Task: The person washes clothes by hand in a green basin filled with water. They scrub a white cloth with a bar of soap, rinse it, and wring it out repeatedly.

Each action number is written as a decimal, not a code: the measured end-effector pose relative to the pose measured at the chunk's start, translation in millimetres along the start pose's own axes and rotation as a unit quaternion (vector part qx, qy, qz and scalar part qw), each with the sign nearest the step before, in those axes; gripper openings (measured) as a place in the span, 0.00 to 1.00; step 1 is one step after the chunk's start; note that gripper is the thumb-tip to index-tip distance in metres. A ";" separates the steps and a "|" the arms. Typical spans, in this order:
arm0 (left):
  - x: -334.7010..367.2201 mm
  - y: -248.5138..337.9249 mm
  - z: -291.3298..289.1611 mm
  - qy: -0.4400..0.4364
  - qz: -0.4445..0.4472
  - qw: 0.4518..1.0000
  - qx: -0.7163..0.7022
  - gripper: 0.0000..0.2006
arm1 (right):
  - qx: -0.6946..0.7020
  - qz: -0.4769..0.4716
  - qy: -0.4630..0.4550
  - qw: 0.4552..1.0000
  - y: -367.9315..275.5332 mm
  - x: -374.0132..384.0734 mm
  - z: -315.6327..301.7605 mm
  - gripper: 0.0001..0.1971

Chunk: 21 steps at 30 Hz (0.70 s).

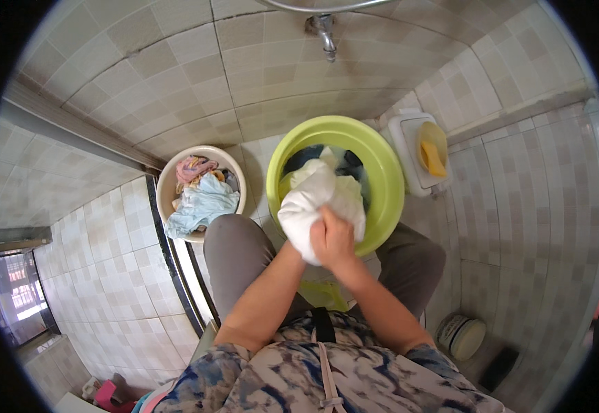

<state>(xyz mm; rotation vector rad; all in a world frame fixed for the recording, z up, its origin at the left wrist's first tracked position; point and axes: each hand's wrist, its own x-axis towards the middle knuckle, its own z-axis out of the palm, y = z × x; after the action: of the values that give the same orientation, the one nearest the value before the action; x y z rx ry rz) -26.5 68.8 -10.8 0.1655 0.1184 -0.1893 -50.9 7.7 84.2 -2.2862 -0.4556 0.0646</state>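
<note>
A bundled white cloth [311, 199] is held up over a large lime-green basin [387, 193] in front of me. My right hand [332, 237] is closed in a fist, gripping the near side of the cloth. From the left, my left forearm [265, 292] reaches up to the same bundle. The cloth covers the left hand, so its fingers are out of sight. Pale yellowish fabric [350, 190] hangs beyond the white bundle into the basin. Dark wet cloth [350, 164] lies in water at the basin's far side.
At left stands a cream basin [164, 180] of clothes, with a light-blue garment [206, 199] on top. A yellow bowl [438, 135] sits on a white box-shaped thing [404, 141] at right. A metal tap [326, 41] juts from the tiled wall. A white bucket [466, 339] stands lower right.
</note>
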 end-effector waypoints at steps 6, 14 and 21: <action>-5.1 -9.4 60.0 0.320 -0.102 0.913 0.232 0.25 | 0.081 0.237 0.149 0.957 137.9 48.0 -14.1 0.12; 1.1 -18.1 -61.6 0.074 -0.037 0.992 0.093 0.23 | -0.073 0.110 0.022 0.991 77.6 28.1 16.1 0.09; -11.0 8.6 21.4 0.196 -0.089 0.581 0.785 0.27 | -0.115 0.204 0.041 0.971 158.2 63.6 -51.5 0.15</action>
<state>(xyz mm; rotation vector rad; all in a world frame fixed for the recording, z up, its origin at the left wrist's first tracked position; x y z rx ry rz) -33.4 75.4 13.0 2.0369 0.3922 -0.4197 66.2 -105.5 11.9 -2.5689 0.0593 0.1272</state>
